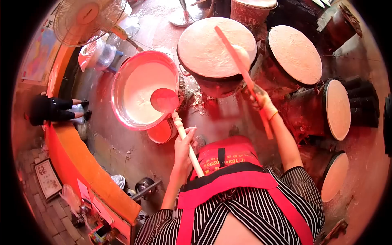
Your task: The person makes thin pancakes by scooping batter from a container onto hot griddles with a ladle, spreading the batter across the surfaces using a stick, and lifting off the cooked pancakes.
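Observation:
My left hand [185,145] is closed around the pale handle of a long ladle [164,101]. Its round bowl hangs over the large basin [117,96] of creamy batter [149,77]. My right hand [262,103] grips a long flat wooden spreader [232,52]. The far end of this stick reaches over the round griddle [196,79] in front of me, which a pale layer of batter [204,45] covers. A thicker pale mound lies beside the stick near the griddle's right side. Whether the stick touches the batter I cannot tell.
Several more round griddles [295,53] with pale tops curve round my right side. A fan [87,16] stands at upper left. Below the basin is a red bucket [160,132]. An orange counter [87,157] runs along the left, with a person [57,109] beyond it.

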A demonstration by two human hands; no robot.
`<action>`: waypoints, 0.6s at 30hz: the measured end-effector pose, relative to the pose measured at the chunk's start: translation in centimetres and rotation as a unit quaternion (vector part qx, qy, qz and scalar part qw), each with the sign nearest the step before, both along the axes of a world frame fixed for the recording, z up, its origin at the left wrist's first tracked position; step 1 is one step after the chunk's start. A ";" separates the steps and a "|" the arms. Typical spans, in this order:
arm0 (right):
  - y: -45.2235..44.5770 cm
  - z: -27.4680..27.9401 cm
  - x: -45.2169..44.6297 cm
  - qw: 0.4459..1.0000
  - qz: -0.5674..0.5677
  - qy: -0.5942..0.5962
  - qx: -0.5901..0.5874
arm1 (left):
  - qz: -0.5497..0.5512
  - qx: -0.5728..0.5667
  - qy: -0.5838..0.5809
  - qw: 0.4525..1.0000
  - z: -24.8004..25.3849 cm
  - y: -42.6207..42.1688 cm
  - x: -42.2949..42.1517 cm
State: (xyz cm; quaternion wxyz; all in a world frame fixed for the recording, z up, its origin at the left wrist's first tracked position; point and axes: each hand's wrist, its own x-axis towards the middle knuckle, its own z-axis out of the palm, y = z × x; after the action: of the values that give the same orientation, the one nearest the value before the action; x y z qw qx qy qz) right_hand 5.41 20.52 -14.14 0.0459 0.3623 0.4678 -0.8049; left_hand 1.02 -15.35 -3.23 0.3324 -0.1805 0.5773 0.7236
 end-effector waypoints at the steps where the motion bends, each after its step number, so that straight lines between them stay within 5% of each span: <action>1: 0.7 1.0 -0.7 0.999 -0.021 0.009 0.032 | 0.006 0.010 -0.012 1.000 0.8 1.0 0.5; 6: -1.1 3.7 -7.3 0.990 -0.048 0.080 0.103 | -0.027 0.014 -0.006 1.000 1.0 3.4 1.6; 8: -1.9 2.7 -8.7 0.969 0.109 0.045 0.219 | -0.034 0.008 0.006 0.999 1.8 4.2 1.2; 10: -1.7 1.2 -7.7 0.966 0.098 0.118 0.206 | -0.014 0.048 -0.008 0.999 1.7 4.2 0.7; 14: -4.1 1.3 -4.0 0.926 -0.317 0.166 0.119 | -0.012 0.067 -0.014 0.998 1.7 4.4 -0.5; 18: -4.7 1.8 -5.4 0.977 -0.142 0.126 0.095 | -0.061 0.061 -0.010 0.996 1.6 4.9 -2.2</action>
State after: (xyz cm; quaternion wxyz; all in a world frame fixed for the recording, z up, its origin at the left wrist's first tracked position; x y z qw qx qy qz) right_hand 0.06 15.86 -12.31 -0.1628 0.3232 0.4876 -0.7945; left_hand -1.14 -10.50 -1.68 0.3919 -0.1312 0.5390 0.7340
